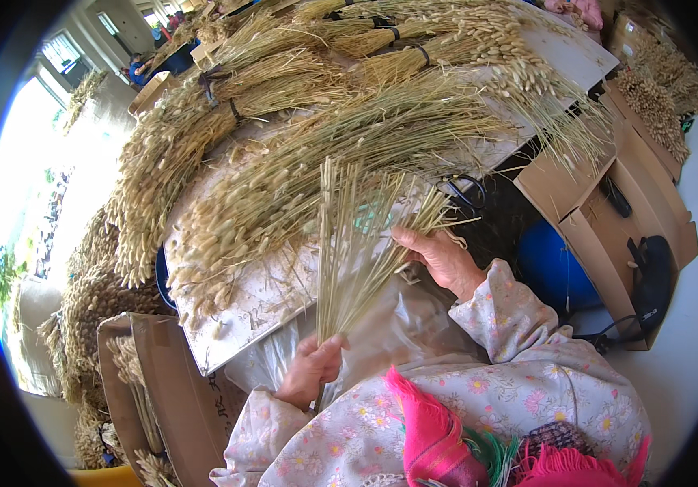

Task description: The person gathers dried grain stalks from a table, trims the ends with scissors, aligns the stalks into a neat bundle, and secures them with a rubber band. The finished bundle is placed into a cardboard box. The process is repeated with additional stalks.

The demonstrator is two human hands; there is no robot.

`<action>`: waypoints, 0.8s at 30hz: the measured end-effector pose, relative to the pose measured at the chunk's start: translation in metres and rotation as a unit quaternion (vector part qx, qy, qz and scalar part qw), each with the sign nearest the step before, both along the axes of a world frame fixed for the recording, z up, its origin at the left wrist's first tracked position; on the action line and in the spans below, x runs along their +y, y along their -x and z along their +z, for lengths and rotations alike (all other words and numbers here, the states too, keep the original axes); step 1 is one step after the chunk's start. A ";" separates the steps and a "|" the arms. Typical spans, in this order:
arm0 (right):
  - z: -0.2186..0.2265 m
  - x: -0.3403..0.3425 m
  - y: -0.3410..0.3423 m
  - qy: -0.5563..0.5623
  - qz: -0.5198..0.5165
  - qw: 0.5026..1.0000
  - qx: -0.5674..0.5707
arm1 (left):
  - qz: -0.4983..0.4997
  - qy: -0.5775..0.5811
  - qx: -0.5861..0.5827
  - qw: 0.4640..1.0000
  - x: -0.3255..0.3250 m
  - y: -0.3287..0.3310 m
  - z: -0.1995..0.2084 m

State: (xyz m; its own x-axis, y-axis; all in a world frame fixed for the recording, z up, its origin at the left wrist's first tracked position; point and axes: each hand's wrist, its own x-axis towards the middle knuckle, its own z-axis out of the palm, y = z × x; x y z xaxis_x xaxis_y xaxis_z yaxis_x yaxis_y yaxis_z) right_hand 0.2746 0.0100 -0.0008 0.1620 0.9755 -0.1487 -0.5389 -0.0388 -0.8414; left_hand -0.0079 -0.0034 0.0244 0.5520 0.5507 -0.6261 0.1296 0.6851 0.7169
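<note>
My left hand (316,367) is closed round the lower end of a fanned bunch of dried grass stalks (341,260), held upright over the near table edge. To its right, my right hand (446,258) pinches several stalks that lean out to the right at the top of the bunch. Beyond both hands, a loose heap of dried grass with fluffy heads (268,191) lies across the white table (239,333). Dark-handled scissors (469,193) rest at the table's edge just past my right hand. Clear plastic sheeting (406,325) hangs below the hands.
Tied bundles of dried grass (284,71) cover the far part of the table. An open cardboard box (633,235) and a blue tub (556,264) stand at the right. Another box (174,373) with stalks sits at the left. A person in pink (580,11) is at the far end.
</note>
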 end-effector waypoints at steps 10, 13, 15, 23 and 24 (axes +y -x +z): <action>0.003 0.005 -0.050 -0.116 -0.250 0.958 -0.082 | -0.021 0.021 -0.010 1.000 -0.008 0.005 0.001; 0.016 -0.003 -0.088 -0.108 -0.291 0.949 -0.052 | 0.000 0.030 -0.002 1.000 -0.006 0.011 0.002; 0.034 -0.021 -0.113 -0.156 -0.201 0.967 0.018 | 0.028 0.036 0.000 0.999 -0.004 0.017 0.004; 0.028 -0.028 -0.024 0.014 0.229 0.952 -0.205 | 0.010 -0.019 -0.016 1.000 -0.005 0.008 0.003; 0.019 -0.025 -0.004 0.047 0.216 0.961 -0.165 | 0.003 -0.019 -0.012 1.000 -0.006 0.006 0.003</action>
State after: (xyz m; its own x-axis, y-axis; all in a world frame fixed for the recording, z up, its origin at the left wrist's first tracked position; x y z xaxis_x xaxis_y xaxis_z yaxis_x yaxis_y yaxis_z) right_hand 0.2786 -0.0150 0.0187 -0.2021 0.9471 -0.2492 -0.1588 -0.2828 -0.9459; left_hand -0.0142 -0.0092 0.0275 0.5626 0.5782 -0.5909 0.1074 0.6575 0.7457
